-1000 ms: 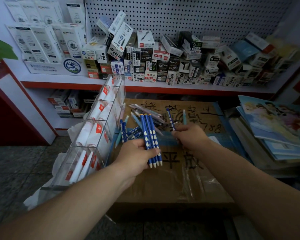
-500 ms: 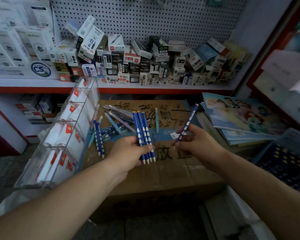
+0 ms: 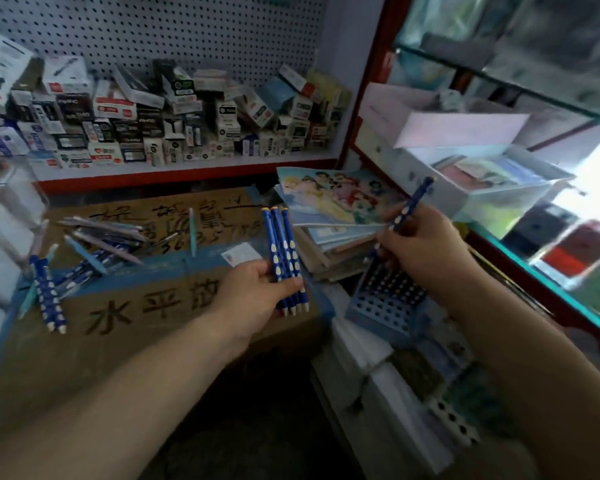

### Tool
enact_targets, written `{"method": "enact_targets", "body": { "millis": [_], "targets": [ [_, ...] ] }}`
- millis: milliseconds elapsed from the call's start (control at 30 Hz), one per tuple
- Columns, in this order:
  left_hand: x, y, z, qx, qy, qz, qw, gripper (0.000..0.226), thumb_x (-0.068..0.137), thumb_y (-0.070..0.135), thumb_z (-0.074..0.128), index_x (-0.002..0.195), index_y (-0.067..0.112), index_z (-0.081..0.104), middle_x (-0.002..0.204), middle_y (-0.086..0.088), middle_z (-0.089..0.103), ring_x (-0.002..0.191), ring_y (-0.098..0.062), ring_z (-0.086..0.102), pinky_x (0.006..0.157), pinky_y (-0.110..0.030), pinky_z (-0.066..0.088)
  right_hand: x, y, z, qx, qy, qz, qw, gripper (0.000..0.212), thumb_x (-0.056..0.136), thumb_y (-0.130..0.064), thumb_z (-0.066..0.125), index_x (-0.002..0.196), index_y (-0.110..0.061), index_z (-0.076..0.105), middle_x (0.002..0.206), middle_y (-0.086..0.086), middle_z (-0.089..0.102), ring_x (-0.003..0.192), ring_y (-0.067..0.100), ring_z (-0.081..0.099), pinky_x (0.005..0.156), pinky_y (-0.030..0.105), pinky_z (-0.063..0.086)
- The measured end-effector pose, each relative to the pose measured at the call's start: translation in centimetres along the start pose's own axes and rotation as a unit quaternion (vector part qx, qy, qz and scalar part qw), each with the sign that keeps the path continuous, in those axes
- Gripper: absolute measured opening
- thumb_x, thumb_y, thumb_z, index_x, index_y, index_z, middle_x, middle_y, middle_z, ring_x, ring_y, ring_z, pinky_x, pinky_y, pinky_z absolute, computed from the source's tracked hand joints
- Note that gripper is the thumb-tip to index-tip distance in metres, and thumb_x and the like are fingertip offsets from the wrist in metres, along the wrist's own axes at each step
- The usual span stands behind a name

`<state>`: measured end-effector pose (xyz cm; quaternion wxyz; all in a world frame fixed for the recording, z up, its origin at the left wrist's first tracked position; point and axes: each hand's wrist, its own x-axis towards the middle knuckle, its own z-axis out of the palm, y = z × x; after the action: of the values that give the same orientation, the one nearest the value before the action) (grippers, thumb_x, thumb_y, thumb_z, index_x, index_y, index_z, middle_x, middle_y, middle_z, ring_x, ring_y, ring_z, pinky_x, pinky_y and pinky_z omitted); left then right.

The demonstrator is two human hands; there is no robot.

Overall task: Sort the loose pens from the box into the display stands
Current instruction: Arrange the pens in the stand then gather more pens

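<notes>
The step in hand looks like loading the stand: the left hand grips a bundle of blue pens with white dots, 4 tips showing below the fingers; the right hand pinches a single blue pen of the same kind, tilted, its lower end just above the blue perforated stand; whether the tip is already in a hole I cannot tell, since the hand hides it.

More loose pens lie scattered on the cardboard box to the left, well apart from the stand, so most of the sorting seems not yet done.

The next move, as I judge it, calls for lining the pen up upright over 1 free hole and pushing it straight down, then taking the next from the bundle; the holes sit close together, so a slanted pen could catch on the edge.

Writing: the box carries large printed characters 水平放 on its near face; the handwriting on its top, with some digits, is too blurred to read; the small cartons on the shelf bear labels, a few perhaps reading AIHAO, the rest illegible.
</notes>
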<state>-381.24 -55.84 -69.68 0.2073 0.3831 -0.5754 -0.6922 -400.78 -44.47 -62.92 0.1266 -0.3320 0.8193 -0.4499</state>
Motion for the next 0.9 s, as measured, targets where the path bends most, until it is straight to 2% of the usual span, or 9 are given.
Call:
{"method": "enact_targets", "body": {
  "millis": [100, 200, 300, 400, 467, 667, 900],
  "targets": [
    [0.0, -0.9, 3.1, -0.009, -0.019, -0.011, 1.0, 0.016, 0.088, 0.005, 0.074, 0.1, 0.016, 0.072, 0.092, -0.005, 0.079, 0.095, -0.029, 0.074, 0.095, -0.057, 0.055, -0.3, 2.5, -2.5, 0.054, 0.011, 0.014, 0.998, 0.008, 0.099, -0.016, 0.063, 0.097, -0.021, 0.056, 0.085, 0.012, 0.072, 0.07, 0.026, 0.073, 0.063, 0.04, 0.059],
    [-0.1, -2.1, 5.5, -0.005, -0.046, -0.021, 0.999, 0.016, 0.088, 0.004, 0.074, 0.099, 0.016, 0.071, 0.088, -0.003, 0.079, 0.088, -0.025, 0.074, 0.088, -0.051, 0.057, -1.1, 5.1, -2.9, 0.081, 0.008, 0.074, 0.994, 0.008, 0.106, -0.024, 0.052, 0.1, -0.023, 0.056, 0.089, 0.012, 0.07, 0.072, 0.026, 0.073, 0.069, 0.043, 0.062],
    [-0.5, -2.9, 6.8, -0.008, -0.071, -0.038, 0.997, 0.017, 0.09, 0.002, 0.071, 0.104, 0.012, 0.071, 0.093, -0.007, 0.079, 0.089, -0.025, 0.074, 0.086, -0.048, 0.058, -1.4, 6.6, -2.9, -0.013, 0.013, 0.082, 0.996, 0.012, 0.103, -0.028, 0.056, 0.092, -0.024, 0.06, 0.09, 0.008, 0.072, 0.077, 0.021, 0.072, 0.074, 0.039, 0.062],
    [-0.5, -3.4, 7.6, -0.007, -0.082, -0.045, 0.996, 0.018, 0.09, 0.002, 0.071, 0.106, 0.011, 0.071, 0.096, -0.01, 0.079, 0.091, -0.027, 0.074, 0.091, -0.054, 0.056, -1.4, 7.8, -3.1, -0.085, 0.025, 0.04, 0.995, 0.007, 0.097, -0.029, 0.065, 0.091, -0.026, 0.062, 0.089, 0.001, 0.071, 0.084, 0.02, 0.07, 0.082, 0.046, 0.06],
    [-0.4, -3.5, 7.8, -0.008, -0.083, -0.047, 0.995, 0.019, 0.09, 0.002, 0.072, 0.106, 0.011, 0.071, 0.095, -0.01, 0.079, 0.091, -0.028, 0.074, 0.095, -0.056, 0.056, -1.3, 8.3, -3.3, -0.12, 0.028, 0.024, 0.992, 0.009, 0.094, -0.03, 0.069, 0.092, -0.024, 0.063, 0.088, -0.001, 0.07, 0.083, 0.018, 0.069, 0.081, 0.045, 0.06],
    [-0.4, -3.8, 7.6, 0.001, -0.078, -0.042, 0.996, 0.018, 0.089, 0.001, 0.073, 0.101, 0.014, 0.071, 0.091, -0.006, 0.079, 0.091, -0.027, 0.074, 0.095, -0.056, 0.055, 0.0, 9.9, -2.4, -0.163, 0.009, 0.025, 0.986, 0.017, 0.099, -0.038, 0.061, 0.093, -0.022, 0.061, 0.086, 0.001, 0.07, 0.078, 0.02, 0.069, 0.076, 0.049, 0.061],
    [-0.1, -3.7, 7.2, 0.009, -0.08, -0.038, 0.996, 0.019, 0.09, 0.003, 0.072, 0.104, 0.016, 0.071, 0.096, -0.008, 0.079, 0.096, -0.029, 0.074, 0.095, -0.056, 0.056, 0.8, 10.2, -1.7, -0.193, 0.01, 0.023, 0.981, 0.022, 0.097, -0.039, 0.063, 0.092, -0.017, 0.062, 0.085, 0.003, 0.07, 0.076, 0.022, 0.069, 0.074, 0.048, 0.061]
  ]
}}
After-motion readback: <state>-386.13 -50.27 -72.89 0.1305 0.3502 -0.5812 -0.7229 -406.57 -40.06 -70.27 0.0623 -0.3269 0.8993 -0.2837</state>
